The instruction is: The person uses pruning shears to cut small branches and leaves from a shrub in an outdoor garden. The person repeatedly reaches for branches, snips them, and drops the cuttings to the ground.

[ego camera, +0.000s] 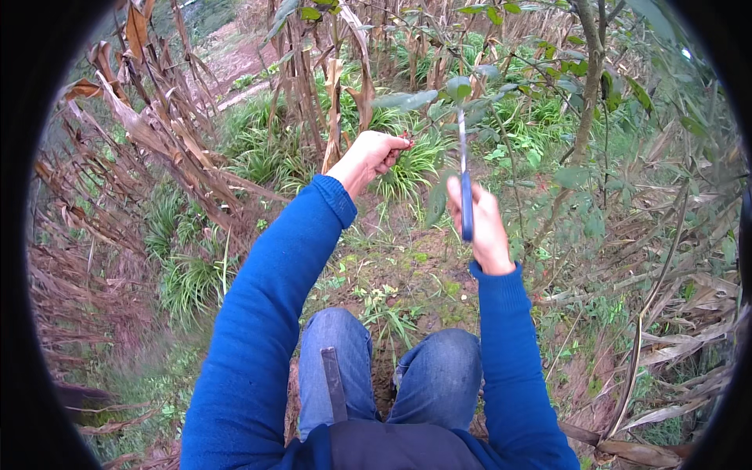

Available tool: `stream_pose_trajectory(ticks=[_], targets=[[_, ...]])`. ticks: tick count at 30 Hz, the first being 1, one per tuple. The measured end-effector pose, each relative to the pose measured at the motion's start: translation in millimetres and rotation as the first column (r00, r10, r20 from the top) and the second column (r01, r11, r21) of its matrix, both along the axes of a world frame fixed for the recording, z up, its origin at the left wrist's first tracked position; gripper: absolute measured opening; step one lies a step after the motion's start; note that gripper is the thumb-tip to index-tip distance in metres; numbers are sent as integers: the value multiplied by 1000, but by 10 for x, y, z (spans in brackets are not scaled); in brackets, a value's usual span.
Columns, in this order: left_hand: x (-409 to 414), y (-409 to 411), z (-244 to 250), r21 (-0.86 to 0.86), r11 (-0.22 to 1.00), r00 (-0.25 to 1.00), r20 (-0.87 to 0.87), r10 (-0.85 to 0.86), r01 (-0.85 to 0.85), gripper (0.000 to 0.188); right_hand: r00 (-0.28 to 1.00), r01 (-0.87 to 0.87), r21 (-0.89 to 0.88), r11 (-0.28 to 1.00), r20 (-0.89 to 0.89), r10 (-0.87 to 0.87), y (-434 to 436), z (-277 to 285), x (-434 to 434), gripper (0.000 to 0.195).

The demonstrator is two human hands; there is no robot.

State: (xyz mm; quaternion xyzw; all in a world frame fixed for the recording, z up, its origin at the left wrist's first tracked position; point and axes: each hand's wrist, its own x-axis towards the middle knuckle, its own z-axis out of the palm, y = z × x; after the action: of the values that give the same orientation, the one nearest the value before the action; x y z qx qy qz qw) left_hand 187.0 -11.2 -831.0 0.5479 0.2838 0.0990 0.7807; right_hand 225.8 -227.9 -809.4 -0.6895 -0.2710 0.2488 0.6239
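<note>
My left hand [376, 154] is reached out in front of me, thumb and fingertips pinched together. Between them is a small red bit of plant [408, 140], too small to identify. To its right, my right hand [483, 220] grips a cutting tool with a dark blue handle [467, 207], probably scissors. Its narrow metal blade [462, 138] points up and away from me, the tip close to a green leaf [459, 88] on a thin branch. Motion blurs this hand and the tool slightly, so I cannot tell whether the blades are apart.
A shrub with a slender trunk [589, 88] rises at the right, its leafy twigs spreading over my hands. Dry corn stalks [170, 138] lean at the left. Grass clumps [255, 150] grow beyond. My knees [437, 367] are bent above mossy soil [432, 252].
</note>
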Motion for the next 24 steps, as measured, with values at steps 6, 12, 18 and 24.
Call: stream_pose_trajectory(ticks=[6,12,18,24], targets=[[38,-2,14,24,998,999,-14,-50,51,16,834,-303,6,953,-481,269,-115,-134,57,43],[10,44,52,58,993,994,-47,-99,102,13,729,-380,40,924,-602,326,-36,-131,189,44],[17,78,100,79,989,990,-70,-122,128,14,791,-377,-11,926,-523,316,29,-116,257,39],[41,97,74,20,995,994,-49,-101,102,14,838,-376,-85,923,-456,299,-9,-105,290,40]])
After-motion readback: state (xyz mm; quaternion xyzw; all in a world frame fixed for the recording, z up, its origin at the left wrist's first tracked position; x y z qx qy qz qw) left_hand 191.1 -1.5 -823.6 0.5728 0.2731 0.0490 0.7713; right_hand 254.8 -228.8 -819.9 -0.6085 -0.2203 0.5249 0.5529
